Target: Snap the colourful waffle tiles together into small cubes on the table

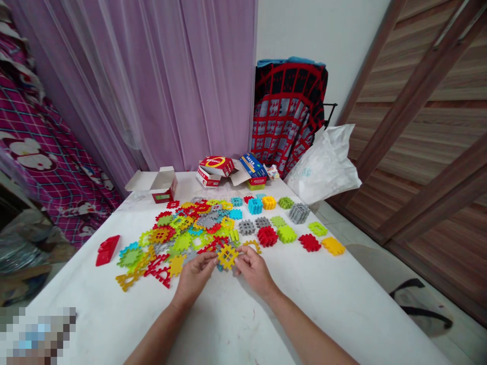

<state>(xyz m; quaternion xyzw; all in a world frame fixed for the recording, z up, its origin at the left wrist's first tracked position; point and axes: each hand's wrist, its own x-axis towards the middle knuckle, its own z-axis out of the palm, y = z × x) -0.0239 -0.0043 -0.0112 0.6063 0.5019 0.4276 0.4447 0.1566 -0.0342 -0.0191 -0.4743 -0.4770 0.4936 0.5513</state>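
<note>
Between my two hands is a yellow building tile [227, 256] with notched edges and a window-like grid in its middle. My left hand [197, 276] pinches its left edge, and my right hand [254, 269] grips the right edge. Just beyond lies a loose pile of mixed tiles [182, 242] in red, green, yellow, grey and blue. To the right stand small stacks sorted by colour, among them a red stack [267, 236], a light green stack [286, 233] and a grey stack [299, 213].
Opened cardboard boxes, a red one [164, 186] and a blue one [253, 170], sit along the table's back. A white plastic bag [323, 162] leans at the back right edge. On the left lies a red plastic piece [108, 250]. A wooden wardrobe [426, 152] stands right.
</note>
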